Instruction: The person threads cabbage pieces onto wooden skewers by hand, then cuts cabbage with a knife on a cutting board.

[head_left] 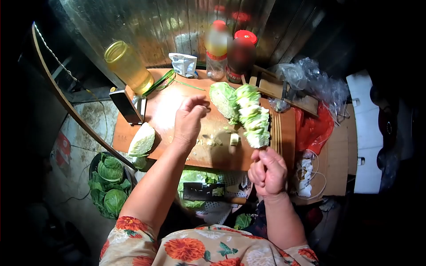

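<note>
My right hand [268, 170] is closed around the lower end of a cabbage skewer [254, 117], with pale green leaf pieces bunched along it. The stick itself is mostly hidden by the leaves and fingers. Over the wooden board [171, 99], my left hand [190, 117] is raised with its fingers curled in, and nothing shows between them. Just right of that hand lies a cabbage wedge [223, 99]. Another cut wedge [143, 139] rests at the board's left front edge. Small cabbage scraps [212, 141] and a pale chunk [234, 139] lie between my hands.
Thin wooden sticks [276, 133] line the board's right side. A phone [125, 106] stands at left, near a jar of yellow liquid [131, 68]. Bottles [216, 66] stand behind. A cleaver [197, 191] lies in front, over cabbage leaves. Whole cabbages [114, 201] fill a tub below left.
</note>
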Action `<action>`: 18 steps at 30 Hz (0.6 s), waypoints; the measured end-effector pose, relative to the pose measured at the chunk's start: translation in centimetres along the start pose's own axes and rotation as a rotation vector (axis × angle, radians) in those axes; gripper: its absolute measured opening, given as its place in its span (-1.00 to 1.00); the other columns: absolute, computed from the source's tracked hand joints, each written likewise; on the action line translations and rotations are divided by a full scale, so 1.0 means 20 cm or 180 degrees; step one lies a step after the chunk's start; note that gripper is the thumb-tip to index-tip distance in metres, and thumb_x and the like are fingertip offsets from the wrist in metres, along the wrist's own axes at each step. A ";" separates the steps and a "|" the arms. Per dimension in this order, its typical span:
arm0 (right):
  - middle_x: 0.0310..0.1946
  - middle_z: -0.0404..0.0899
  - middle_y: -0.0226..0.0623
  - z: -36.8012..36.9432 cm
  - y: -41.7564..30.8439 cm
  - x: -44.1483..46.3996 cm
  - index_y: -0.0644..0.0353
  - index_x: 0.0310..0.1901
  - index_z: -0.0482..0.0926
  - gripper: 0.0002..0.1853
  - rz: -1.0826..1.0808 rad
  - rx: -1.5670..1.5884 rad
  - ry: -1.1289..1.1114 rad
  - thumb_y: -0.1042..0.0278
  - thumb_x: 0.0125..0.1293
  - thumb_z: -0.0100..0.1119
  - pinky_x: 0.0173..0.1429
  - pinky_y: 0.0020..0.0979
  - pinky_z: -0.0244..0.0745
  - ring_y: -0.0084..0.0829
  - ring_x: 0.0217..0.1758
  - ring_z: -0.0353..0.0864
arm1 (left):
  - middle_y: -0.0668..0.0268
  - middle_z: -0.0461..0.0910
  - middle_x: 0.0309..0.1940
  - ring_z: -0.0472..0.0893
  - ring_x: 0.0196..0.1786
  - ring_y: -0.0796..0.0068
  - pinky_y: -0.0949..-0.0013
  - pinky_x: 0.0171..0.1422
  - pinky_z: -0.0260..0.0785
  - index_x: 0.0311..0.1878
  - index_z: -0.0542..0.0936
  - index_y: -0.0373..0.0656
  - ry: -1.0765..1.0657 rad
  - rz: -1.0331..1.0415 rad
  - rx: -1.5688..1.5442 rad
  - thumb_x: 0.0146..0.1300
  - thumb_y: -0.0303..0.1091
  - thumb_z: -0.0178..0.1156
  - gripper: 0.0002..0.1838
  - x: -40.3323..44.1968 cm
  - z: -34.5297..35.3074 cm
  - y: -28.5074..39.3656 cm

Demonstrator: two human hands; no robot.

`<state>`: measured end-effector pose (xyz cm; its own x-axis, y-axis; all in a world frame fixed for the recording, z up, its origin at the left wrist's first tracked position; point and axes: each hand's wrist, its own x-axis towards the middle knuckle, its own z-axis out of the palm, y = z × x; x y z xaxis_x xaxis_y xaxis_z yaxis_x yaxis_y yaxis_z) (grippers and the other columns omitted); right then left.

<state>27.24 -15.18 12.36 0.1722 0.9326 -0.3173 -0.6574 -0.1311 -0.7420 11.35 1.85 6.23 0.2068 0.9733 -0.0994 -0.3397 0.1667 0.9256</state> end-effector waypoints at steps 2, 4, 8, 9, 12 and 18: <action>-0.79 0.22 -0.49 -0.01 -0.03 0.00 0.30 -0.30 0.51 -0.78 -0.0150 0.0030 0.0057 0.33 0.40 -0.03 -0.70 -0.58 -0.02 -0.66 -0.82 0.03 | 0.31 0.62 -0.23 0.57 -0.21 0.54 0.48 -0.07 0.40 -0.03 0.58 -0.26 -0.0204 -0.0521 0.0830 0.20 -0.49 0.10 -0.74 0.01 0.00 -0.09; -0.79 0.23 -0.49 0.00 -0.04 -0.01 0.30 -0.31 0.51 -0.78 -0.0146 -0.0027 0.0131 0.32 0.41 -0.03 -0.70 -0.58 -0.01 -0.66 -0.82 0.04 | 0.34 0.62 -0.28 0.57 -0.24 0.53 0.46 -0.11 0.42 -0.01 0.59 -0.29 -0.0503 -0.0920 0.1605 0.22 -0.43 0.17 -0.72 -0.03 0.04 -0.16; -0.78 0.25 -0.49 0.00 -0.05 -0.02 0.30 -0.31 0.51 -0.77 -0.0095 -0.0169 0.0219 0.31 0.41 -0.01 -0.70 -0.60 -0.01 -0.69 -0.79 0.06 | 0.14 0.64 -0.19 0.64 -0.16 0.32 0.31 -0.05 0.48 0.05 0.60 -0.20 -0.0890 -0.0819 0.2584 0.22 -0.30 0.25 -0.66 -0.05 0.08 -0.42; -0.77 0.25 -0.49 -0.01 -0.05 -0.02 0.30 -0.31 0.51 -0.77 -0.0067 -0.0236 0.0217 0.31 0.41 -0.01 -0.70 -0.60 -0.01 -0.69 -0.79 0.06 | 0.07 0.62 -0.14 0.64 -0.13 0.20 0.26 -0.01 0.48 0.06 0.60 -0.15 -0.0988 -0.0484 0.3000 0.21 -0.29 0.26 -0.65 -0.05 0.09 -0.44; -0.76 0.26 -0.50 -0.03 -0.06 -0.03 0.29 -0.31 0.52 -0.77 -0.0032 -0.0234 0.0249 0.31 0.41 0.00 -0.69 -0.61 -0.03 -0.71 -0.77 0.08 | 0.01 0.49 0.03 0.56 0.01 0.01 0.14 0.14 0.42 0.17 0.53 0.02 -0.1273 -0.0547 0.3737 0.22 -0.23 0.18 -0.58 -0.07 0.14 -0.46; -0.74 0.27 -0.54 -0.04 -0.08 -0.06 0.28 -0.30 0.52 -0.77 0.0037 -0.0369 0.0182 0.30 0.40 -0.01 -0.67 -0.64 -0.04 -0.74 -0.75 0.09 | -0.03 0.42 0.11 0.51 0.10 -0.10 0.08 0.19 0.38 0.18 0.46 -0.15 -0.1760 -0.0480 0.4545 0.27 -0.17 0.04 -0.55 -0.07 0.21 -0.44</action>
<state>28.78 -16.31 13.48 0.2088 0.9105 -0.3569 -0.5708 -0.1829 -0.8004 17.88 -1.66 -0.33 0.5707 0.7297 -0.3766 0.7825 -0.3442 0.5189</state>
